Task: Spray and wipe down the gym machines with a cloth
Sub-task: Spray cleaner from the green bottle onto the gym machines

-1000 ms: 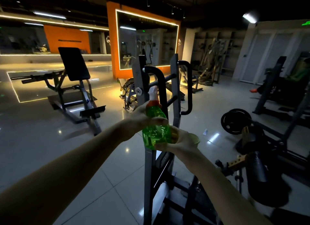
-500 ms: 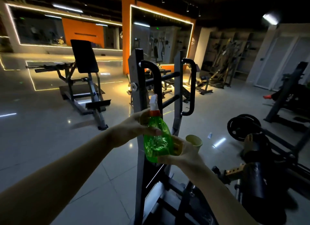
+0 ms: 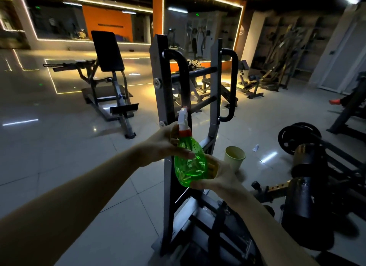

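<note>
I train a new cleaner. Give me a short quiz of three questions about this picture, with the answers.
1. True or false: the spray bottle lies on the floor.
2. Its body is: A blue, B green, C red.
3. Which hand grips it near the neck?
Key: 1 false, both hands hold it up in front of the machine frame. 2 B. 3 the left hand; the right hand holds the lower body.

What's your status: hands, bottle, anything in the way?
Left hand grips spray bottle near its neck. Right hand cups its base. Bottle upright before machine frame. Paper cup right of frame, not blocking.
</note>
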Demonstrator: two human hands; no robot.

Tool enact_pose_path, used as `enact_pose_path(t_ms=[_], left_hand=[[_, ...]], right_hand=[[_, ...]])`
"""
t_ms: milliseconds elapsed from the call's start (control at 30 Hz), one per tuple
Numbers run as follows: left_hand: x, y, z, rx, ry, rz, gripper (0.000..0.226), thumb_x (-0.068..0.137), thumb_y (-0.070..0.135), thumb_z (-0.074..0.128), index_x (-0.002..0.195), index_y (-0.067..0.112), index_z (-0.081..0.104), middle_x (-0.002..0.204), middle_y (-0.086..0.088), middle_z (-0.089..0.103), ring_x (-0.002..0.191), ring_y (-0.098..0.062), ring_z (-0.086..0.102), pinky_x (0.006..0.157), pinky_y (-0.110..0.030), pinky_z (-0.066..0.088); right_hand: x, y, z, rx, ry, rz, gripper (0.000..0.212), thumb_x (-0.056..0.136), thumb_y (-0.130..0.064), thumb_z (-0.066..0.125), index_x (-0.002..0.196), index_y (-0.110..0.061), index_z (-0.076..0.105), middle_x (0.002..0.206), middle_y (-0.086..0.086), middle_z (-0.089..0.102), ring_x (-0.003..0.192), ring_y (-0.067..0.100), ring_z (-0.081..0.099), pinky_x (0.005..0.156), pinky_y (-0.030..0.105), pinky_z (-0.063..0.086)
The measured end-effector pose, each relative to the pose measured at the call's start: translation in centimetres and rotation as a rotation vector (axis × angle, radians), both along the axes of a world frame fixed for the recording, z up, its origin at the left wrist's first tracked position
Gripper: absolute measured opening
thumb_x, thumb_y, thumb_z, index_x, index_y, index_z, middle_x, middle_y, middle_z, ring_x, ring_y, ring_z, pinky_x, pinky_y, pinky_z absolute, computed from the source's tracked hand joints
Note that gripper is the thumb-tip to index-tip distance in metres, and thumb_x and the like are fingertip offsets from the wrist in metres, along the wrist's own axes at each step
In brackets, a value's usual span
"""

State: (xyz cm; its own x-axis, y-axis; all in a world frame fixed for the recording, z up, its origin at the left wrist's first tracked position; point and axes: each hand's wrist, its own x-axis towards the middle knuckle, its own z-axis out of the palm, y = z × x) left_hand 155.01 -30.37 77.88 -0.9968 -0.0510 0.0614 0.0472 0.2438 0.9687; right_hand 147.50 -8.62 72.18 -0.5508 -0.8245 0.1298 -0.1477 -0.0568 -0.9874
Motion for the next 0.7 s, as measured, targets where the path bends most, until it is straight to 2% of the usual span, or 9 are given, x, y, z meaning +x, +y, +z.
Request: enact_pose_path(t_ms=[100, 233, 367, 500, 700], left_hand=[[0.1, 0.3, -0.8, -0.002, -0.073, -0.020, 0.066, 0.077, 0.006, 0.081, 0.136, 0.013, 0.051, 0.133, -0.011, 0.058, 0.120, -0.019, 0.061, 0.091, -0.027, 0.057], [0.3, 0.9, -1.9, -0.003, -0.106, 0.016, 0.065, 0.076, 0.006, 0.081, 0.133, 0.016, 0.052, 0.130, -0.009, 0.059, 0.113, -0.012, 0.064, 0.087, -0.022, 0.057], [0.4, 1.3, -3.1, -0.054, -0.165, 0.029, 0.071, 0.076, 0.008, 0.082, 0.137, 0.014, 0.047, 0.133, -0.011, 0.057, 0.117, -0.017, 0.060, 0.083, -0.020, 0.056], [0.5, 1.4, -4.4, -0.083, -0.225, 0.006, 0.069, 0.081, 0.006, 0.081, 0.139, 0.015, 0.046, 0.134, -0.010, 0.057, 0.119, -0.016, 0.059, 0.084, -0.020, 0.056], [1.0, 2.2, -6.0, -0.129, -0.198, 0.006, 0.061, 0.083, 0.006, 0.079, 0.134, 0.003, 0.045, 0.128, -0.021, 0.055, 0.114, -0.019, 0.060, 0.083, -0.018, 0.057]], right_hand=[[-0.1, 0.5, -1.2, 0.031, -0.018, -0.013, 0.065, 0.074, 0.008, 0.085, 0.131, -0.010, 0.061, 0.120, 0.010, 0.074, 0.113, 0.027, 0.071, 0.096, 0.035, 0.058], [0.1, 0.7, -2.4, 0.077, -0.060, -0.027, 0.067, 0.074, 0.008, 0.085, 0.133, -0.012, 0.060, 0.121, 0.010, 0.074, 0.113, 0.027, 0.071, 0.099, 0.040, 0.057], [0.3, 0.8, -3.8, 0.136, -0.061, -0.019, 0.070, 0.073, 0.002, 0.088, 0.135, -0.012, 0.059, 0.121, 0.008, 0.074, 0.113, 0.026, 0.072, 0.102, 0.044, 0.056], [0.7, 1.1, -5.3, 0.143, -0.110, -0.016, 0.069, 0.072, 0.005, 0.088, 0.134, -0.012, 0.060, 0.121, 0.009, 0.075, 0.113, 0.028, 0.072, 0.102, 0.047, 0.056], [0.8, 1.7, -6.8, 0.169, -0.106, -0.018, 0.065, 0.072, 0.007, 0.087, 0.129, -0.013, 0.063, 0.119, 0.010, 0.075, 0.112, 0.027, 0.072, 0.104, 0.048, 0.055]])
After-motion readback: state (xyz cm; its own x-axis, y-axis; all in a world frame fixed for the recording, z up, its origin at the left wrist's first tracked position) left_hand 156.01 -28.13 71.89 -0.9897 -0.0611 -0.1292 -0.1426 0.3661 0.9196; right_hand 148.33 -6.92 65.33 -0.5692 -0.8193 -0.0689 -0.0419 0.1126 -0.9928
